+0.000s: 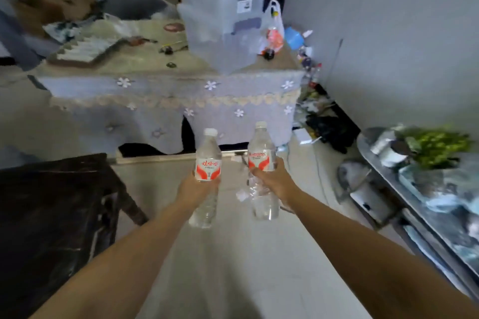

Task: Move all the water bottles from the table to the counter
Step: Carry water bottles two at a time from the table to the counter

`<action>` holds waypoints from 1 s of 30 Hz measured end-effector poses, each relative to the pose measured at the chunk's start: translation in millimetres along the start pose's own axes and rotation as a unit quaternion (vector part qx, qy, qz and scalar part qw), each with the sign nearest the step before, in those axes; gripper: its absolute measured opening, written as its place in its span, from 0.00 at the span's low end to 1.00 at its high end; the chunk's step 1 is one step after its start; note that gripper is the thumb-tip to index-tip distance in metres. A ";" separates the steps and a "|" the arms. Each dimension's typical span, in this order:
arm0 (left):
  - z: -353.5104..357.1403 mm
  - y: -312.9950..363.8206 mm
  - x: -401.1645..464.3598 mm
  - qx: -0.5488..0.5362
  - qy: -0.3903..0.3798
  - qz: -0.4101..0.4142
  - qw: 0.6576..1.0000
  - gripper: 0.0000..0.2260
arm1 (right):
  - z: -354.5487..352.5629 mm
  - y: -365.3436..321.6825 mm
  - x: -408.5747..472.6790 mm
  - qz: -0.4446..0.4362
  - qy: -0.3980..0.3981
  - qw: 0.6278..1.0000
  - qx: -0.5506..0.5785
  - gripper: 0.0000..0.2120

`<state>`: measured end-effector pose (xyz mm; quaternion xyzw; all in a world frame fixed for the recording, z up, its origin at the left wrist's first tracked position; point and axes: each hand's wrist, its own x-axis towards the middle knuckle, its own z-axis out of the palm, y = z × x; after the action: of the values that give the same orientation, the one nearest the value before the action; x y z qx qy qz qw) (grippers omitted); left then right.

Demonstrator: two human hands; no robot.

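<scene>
Each hand grips one upright water bottle: left hand (193,189) holds the left bottle (207,176), right hand (274,181) the right bottle (261,160)

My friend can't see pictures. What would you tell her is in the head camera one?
A person holds two clear water bottles upright over a pale floor, the left bottle in the left hand and the right bottle in the right hand. Ahead stands a cloth-covered table with clutter on top.
</scene>
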<state>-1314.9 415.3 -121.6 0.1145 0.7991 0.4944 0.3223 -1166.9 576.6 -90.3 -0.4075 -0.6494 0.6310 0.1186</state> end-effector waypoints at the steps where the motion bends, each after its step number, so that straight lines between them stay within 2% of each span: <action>1: 28.2 13.0 -4.7 0.012 -0.022 0.010 1.000 0.14 | -28.9 7.5 -4.7 0.004 0.024 1.000 0.007 0.33; 3: 78.9 34.2 -10.2 0.028 -0.078 0.040 0.996 0.15 | -79.6 20.8 -18.7 0.020 0.077 0.996 0.027 0.34; 6: 153.2 59.3 -21.7 0.078 -0.159 0.079 0.981 0.24 | -147.6 45.6 -47.5 0.033 0.177 0.982 0.063 0.29; 9: 226.2 76.2 -41.1 0.117 -0.237 0.120 0.957 0.21 | -202.8 77.4 -86.3 0.056 0.283 0.952 0.100 0.21; 11: 265.3 83.8 -53.8 0.148 -0.274 0.134 0.941 0.23 | -227.9 94.1 -113.8 0.077 0.330 0.934 0.116 0.26; 12: 288.3 87.8 -64.2 0.166 -0.309 0.138 0.926 0.24 | -242.6 106.3 -130.6 0.086 0.360 0.920 0.130 0.30; 16: 363.0 88.1 -99.2 0.215 -0.432 0.169 0.859 0.29 | -275.5 142.4 -197.0 0.115 0.465 0.860 0.175 0.32; 18: 394.3 87.6 -124.7 0.237 -0.479 0.180 0.826 0.21 | -285.4 158.6 -229.6 0.114 0.514 0.825 0.203 0.38; 20: 422.3 84.4 -153.3 0.253 -0.527 0.192 0.788 0.15 | -290.0 173.2 -261.9 0.113 0.560 0.789 0.225 0.37; 22: 448.1 74.3 -183.1 0.277 -0.562 0.202 0.752 0.26 | -287.9 188.2 -295.7 0.114 0.598 0.754 0.247 0.34; 23: 458.7 68.5 -197.9 0.287 -0.576 0.209 0.736 0.31 | -285.1 194.8 -311.9 0.116 0.612 0.740 0.254 0.36; 25: 478.9 52.0 -230.3 0.305 -0.607 0.213 0.702 0.30 | -276.6 211.6 -346.9 0.119 0.644 0.709 0.261 0.39; 27: 492.5 39.0 -266.9 0.325 -0.634 0.222 0.666 0.24 | -267.8 225.5 -380.7 0.128 0.676 0.670 0.278 0.32; 30: 515.8 11.5 -327.4 0.337 -0.674 0.238 0.613 0.25 | -260.3 247.9 -435.3 0.137 0.709 0.628 0.291 0.25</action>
<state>-741.5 626.1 -136.6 0.7019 0.4122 0.0339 0.5799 -620.4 437.4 -114.9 -0.7578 -0.0843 0.3119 0.5669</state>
